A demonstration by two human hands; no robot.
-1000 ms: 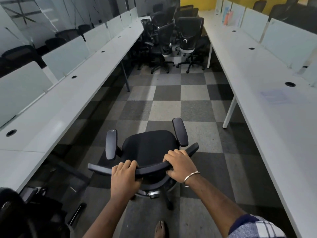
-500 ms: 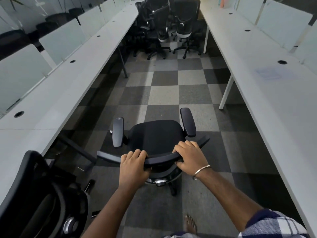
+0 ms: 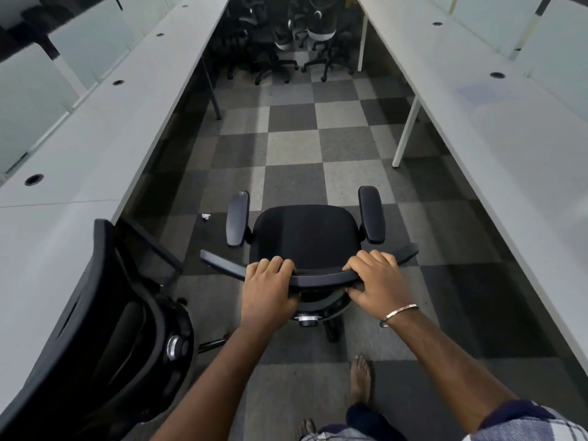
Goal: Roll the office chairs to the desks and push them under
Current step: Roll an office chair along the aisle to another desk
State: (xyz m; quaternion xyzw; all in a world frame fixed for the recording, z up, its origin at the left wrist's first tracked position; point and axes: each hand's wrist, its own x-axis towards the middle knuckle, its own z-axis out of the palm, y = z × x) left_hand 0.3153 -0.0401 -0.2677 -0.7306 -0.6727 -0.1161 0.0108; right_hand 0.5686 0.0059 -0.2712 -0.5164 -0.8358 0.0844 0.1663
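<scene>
A black office chair (image 3: 305, 232) stands in the aisle in front of me, its seat and two armrests facing away. My left hand (image 3: 267, 291) grips the top edge of its backrest on the left. My right hand (image 3: 375, 284), with a metal bangle at the wrist, grips the same edge on the right. A long white desk (image 3: 105, 138) runs along the left of the aisle and another white desk (image 3: 496, 128) along the right. A second black chair (image 3: 105, 338) stands at the left desk, close to my left arm.
Several more black chairs (image 3: 296, 36) are bunched at the far end of the aisle. Grey checkered carpet (image 3: 296, 144) covers the floor, with a small white scrap (image 3: 205, 216) near the left desk. White desk legs (image 3: 404, 135) stand at the right. My bare feet (image 3: 361, 377) are below.
I have walked forward along the aisle, rolling the chair with both hands on its backrest. The chair at the left desk has come much further into view, and the far chairs are nearer.
</scene>
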